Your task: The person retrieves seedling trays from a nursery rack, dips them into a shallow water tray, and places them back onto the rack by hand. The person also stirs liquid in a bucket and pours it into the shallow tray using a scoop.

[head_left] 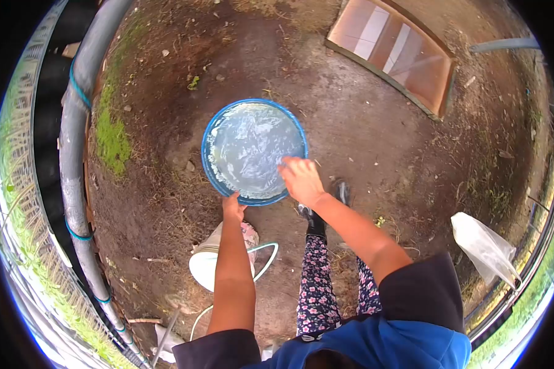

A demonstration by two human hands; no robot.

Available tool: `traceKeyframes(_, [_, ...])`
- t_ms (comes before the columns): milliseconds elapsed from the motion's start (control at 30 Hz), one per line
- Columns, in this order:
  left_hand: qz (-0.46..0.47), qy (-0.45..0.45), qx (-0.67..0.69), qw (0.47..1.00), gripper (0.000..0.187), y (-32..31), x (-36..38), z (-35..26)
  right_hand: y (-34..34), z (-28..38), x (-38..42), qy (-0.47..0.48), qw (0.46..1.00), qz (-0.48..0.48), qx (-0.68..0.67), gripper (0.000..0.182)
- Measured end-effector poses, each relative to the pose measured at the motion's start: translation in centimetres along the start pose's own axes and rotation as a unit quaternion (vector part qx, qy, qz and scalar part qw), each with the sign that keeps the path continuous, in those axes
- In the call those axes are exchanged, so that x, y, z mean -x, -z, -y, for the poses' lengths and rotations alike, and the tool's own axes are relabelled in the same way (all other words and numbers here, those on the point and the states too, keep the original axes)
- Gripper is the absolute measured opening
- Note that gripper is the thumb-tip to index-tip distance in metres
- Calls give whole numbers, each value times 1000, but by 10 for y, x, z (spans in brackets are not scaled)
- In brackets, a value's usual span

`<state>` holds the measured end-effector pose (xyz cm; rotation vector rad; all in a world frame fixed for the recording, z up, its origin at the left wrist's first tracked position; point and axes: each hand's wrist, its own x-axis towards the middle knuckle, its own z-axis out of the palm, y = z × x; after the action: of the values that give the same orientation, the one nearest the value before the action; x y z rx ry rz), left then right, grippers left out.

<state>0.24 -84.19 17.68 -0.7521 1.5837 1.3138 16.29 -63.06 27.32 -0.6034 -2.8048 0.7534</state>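
A round blue-rimmed basin (252, 147) is in front of me, holding cloudy, rippled water with whitish flecks along its inner edge. My left hand (233, 208) is closed on the near rim, thumb on top and fingers underneath. Over the right side of the water is my right hand (301, 178), its fingers bent and drawn together. Its fingertips are blurred, and whatever they may hold is hidden.
Below my left forearm are a pale bucket (206, 258) and a light green hose (268, 264). A framed panel (391, 52) lies at the upper right, a whitish plastic bag (483, 246) at the right. A grey pipe (72, 147) runs along the left. Bare soil (363, 147) surrounds the basin.
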Motion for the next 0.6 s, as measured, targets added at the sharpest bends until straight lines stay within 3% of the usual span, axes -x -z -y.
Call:
traceKeyframes(100, [19,16,-18,1000,43,-3,8,-8,21,-5,12,-251,955,-151,-40,51])
traceKeyframes(133, [6,24,-14,1000,41,-7,10,-10,15,-8,14,-321,936,-134,-42,72])
traceKeyframes(167, [6,14,-14,1000,41,-12,15,-13,15,-10,11,-363,901,-115,-208,72])
traceKeyframes(233, [2,-4,-10,1000,40,-18,26,-16,12,-13,5,-412,748,-61,-517,73])
traceKeyframes(300, [-10,-8,-15,1000,40,-25,31,-18,-75,-40,26,-438,764,-74,-468,85])
traceKeyframes(333, [-14,-1,-8,1000,40,-24,27,-18,-82,-45,24,-435,767,-80,-464,86])
traceKeyframes(467, [-3,8,-11,1000,41,-34,34,-16,-88,-74,15,-410,743,-68,-525,77])
traceKeyframes(600, [-21,20,101,994,39,-75,53,29,-28,-105,-18,-456,779,18,-429,66])
